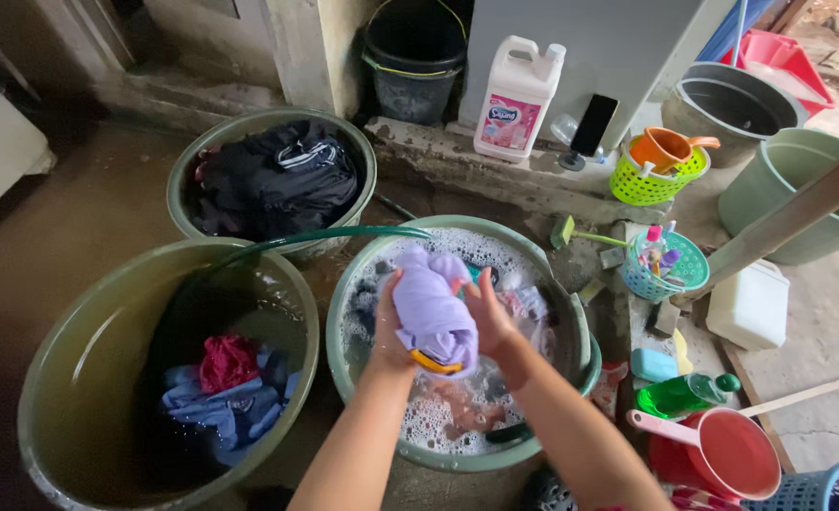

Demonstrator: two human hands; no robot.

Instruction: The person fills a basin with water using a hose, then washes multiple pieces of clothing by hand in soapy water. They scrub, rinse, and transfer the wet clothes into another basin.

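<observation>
My left hand (388, 333) and my right hand (491, 320) both grip a wet lilac garment (429, 308), bunched up between them. It has a yellow and dark patch at its lower edge. I hold it just above a green basin (571, 326) full of soapy water, foam and more soaking clothes (524, 308).
A larger green basin (60, 378) at left holds blue and red clothes in water, fed by a green hose (344, 235). Behind it a tub (178, 189) holds dark clothes. A white detergent jug (516, 99), small baskets, a green bottle (680, 395) and a pink dipper (736, 454) stand at right.
</observation>
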